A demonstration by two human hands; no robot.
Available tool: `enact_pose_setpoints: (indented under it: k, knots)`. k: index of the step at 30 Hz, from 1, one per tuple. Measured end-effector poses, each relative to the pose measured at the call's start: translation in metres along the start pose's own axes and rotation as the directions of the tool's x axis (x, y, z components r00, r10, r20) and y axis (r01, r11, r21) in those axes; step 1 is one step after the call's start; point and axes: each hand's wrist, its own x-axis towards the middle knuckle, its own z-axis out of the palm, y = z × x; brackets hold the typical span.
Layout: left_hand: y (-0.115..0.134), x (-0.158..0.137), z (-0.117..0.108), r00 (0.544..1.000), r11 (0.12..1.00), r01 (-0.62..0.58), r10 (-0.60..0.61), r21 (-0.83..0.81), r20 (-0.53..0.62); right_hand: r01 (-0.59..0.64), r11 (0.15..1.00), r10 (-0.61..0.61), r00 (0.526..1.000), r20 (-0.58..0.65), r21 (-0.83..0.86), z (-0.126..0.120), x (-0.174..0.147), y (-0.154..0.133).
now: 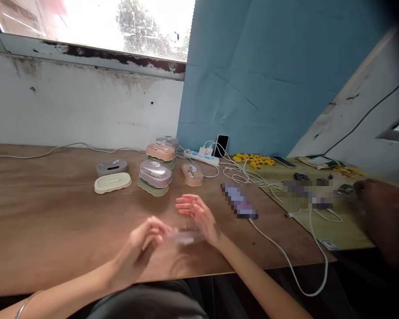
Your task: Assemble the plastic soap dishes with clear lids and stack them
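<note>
My left hand is above the front of the brown table, fingers curled and pinched at the near end of a clear plastic piece, which is smeared by motion. My right hand is at the other end of this piece, its fingers stretched out and apart. Beyond the hands, a lilac lidded box rests over a green wavy-edged part. A pink lidded box lies to its right. To the left are a cream oval tray and a grey slotted oval part.
A peach lidded box is stacked at the back. A power strip with cables and an upright phone stand by the wall. A cabled phone lies to the right. Yellow pieces and another person's blurred hand are farther right.
</note>
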Motion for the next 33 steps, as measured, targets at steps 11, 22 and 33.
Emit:
enact_pose_setpoints:
  k: [11, 22, 33]
  knots:
    - [-0.006, 0.053, -0.077, 0.959, 0.940, 0.211, -0.146, 0.267, -0.242, 0.319, 0.713, -0.460, 0.885, -0.073, -0.625, 0.073, 0.057, -0.003]
    - [-0.153, 0.079, -0.243, 0.673, 0.534, 0.734, -0.488, 0.419, -0.557, 0.393, 0.636, -0.536, 0.844, -0.014, -0.664, 0.061, 0.048, 0.030]
    - [-0.164, 0.055, -0.249, 0.653, 0.657, 0.685, -0.362, 0.315, -0.666, 0.369, 0.651, -0.480, 0.877, 0.018, -0.663, 0.062, 0.048, 0.031]
